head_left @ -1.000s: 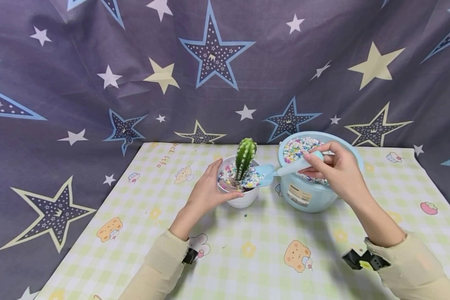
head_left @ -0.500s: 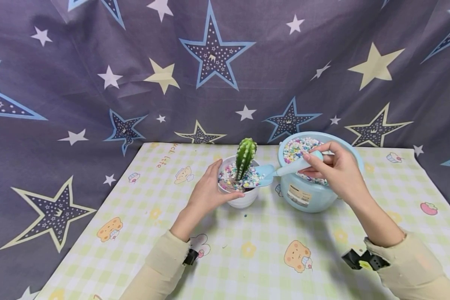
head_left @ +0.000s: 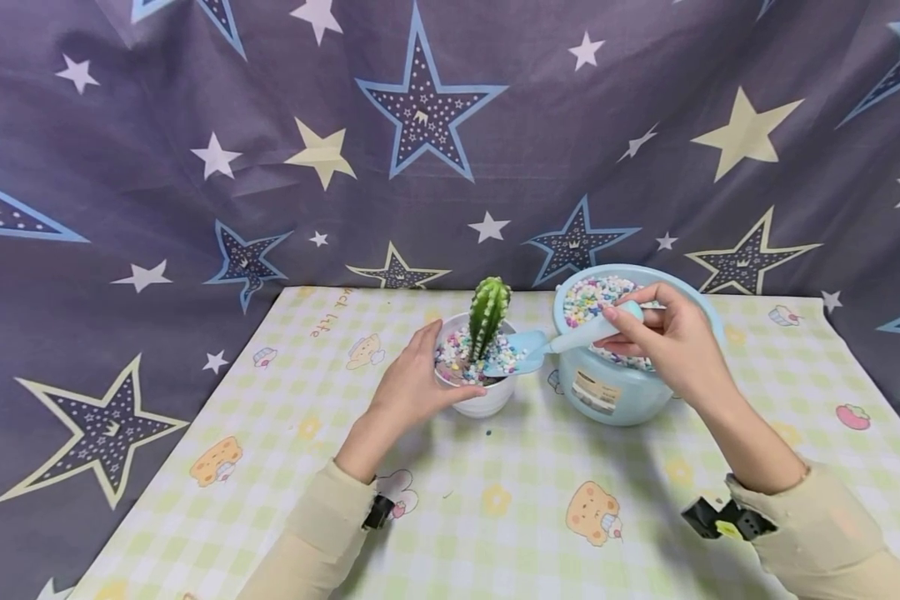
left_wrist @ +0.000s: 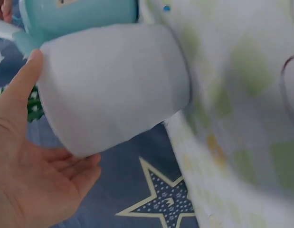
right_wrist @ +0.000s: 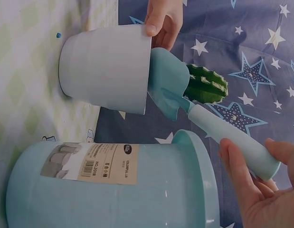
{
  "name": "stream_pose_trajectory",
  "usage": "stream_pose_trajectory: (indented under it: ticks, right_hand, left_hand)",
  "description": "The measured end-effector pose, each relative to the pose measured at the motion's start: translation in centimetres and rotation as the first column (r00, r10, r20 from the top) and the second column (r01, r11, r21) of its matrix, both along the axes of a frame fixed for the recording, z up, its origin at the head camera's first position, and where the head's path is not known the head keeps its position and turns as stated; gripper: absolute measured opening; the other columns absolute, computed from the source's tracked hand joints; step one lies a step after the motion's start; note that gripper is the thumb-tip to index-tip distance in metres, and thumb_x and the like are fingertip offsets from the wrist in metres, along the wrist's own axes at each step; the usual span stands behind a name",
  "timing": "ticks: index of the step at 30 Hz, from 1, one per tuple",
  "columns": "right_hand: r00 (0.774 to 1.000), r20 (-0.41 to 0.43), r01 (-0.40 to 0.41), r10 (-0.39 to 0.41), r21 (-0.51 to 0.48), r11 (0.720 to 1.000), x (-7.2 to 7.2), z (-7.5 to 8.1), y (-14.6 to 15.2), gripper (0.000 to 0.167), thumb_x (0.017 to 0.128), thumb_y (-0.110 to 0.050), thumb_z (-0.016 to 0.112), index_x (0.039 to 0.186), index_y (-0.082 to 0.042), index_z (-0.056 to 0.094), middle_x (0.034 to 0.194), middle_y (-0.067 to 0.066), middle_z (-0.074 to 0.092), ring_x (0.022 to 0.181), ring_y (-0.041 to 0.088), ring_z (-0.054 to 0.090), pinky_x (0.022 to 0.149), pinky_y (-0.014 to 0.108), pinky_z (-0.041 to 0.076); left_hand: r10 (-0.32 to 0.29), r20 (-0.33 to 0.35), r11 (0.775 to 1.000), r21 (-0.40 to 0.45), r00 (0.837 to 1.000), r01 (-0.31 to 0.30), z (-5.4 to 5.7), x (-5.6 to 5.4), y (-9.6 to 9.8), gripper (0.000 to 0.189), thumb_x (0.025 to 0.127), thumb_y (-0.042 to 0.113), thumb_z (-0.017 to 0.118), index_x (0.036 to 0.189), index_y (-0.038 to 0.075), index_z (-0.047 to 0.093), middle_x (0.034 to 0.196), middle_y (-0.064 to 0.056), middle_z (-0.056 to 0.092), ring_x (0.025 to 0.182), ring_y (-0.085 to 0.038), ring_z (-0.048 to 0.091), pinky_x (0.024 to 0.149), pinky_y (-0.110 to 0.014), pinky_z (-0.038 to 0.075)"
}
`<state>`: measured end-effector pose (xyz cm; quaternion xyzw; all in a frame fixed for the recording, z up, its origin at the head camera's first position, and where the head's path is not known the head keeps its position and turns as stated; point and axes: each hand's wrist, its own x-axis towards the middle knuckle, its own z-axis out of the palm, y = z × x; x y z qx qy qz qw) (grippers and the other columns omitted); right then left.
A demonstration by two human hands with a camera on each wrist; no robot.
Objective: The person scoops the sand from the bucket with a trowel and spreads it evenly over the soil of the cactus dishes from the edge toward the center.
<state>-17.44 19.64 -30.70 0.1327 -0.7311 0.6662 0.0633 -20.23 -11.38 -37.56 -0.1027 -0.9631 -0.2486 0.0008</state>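
A green cactus stands in a white flowerpot on the table, with colourful pebbles over brown soil around its stem. My left hand grips the pot at its rim, thumb on the near side and fingers on the left side. With my right hand I hold a light blue hand trowel by its handle end, thumb and fingers pinching it. The trowel's blade reaches over the pot's right rim, with pebbles at its tip beside the cactus. In the left wrist view the pot hides most of the cactus.
A light blue bucket full of colourful pebbles stands just right of the pot, under my right hand. A checked cloth covers the table, and a dark star-patterned curtain hangs behind it. One small dark pebble lies before the pot.
Pebbles have slid from the trowel blade into the pot, leaving more of the blade bare. Both hands keep their places; the head view has shifted slightly.
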Motion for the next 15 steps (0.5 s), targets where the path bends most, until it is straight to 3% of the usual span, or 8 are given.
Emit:
stream_pose_trajectory:
  ticks: [8,15]
  right_hand:
    - [1.000,-0.009,-0.020,0.020,0.008,1.000,-0.1,-0.2,-0.2,0.011,0.098,-0.008,0.061,0.103,-0.004,0.052,0.079,-0.005,0.075,0.070,0.011,0.076,0.068,0.028,0.063]
    - [0.998,-0.041,0.062,-0.055,0.189,0.980,-0.1,0.2,-0.7,0.022,0.100,-0.015,0.061,0.109,0.001,0.050,0.076,-0.016,0.073,0.071,0.010,0.075,0.069,0.029,0.063]
  left_hand:
    - [-0.175,0.055,0.984,0.022,0.983,0.174,0.8,-1.3,-1.9,0.118,0.074,0.061,0.080,0.160,0.010,0.017,0.165,-0.013,0.024,0.148,-0.035,0.034,0.120,-0.052,0.034]
    - [-0.254,0.039,0.962,0.112,0.966,0.248,0.2,-2.6,-2.5,0.116,0.073,0.053,0.085,0.161,0.015,0.018,0.166,-0.011,0.024,0.148,-0.037,0.033,0.121,-0.055,0.030]
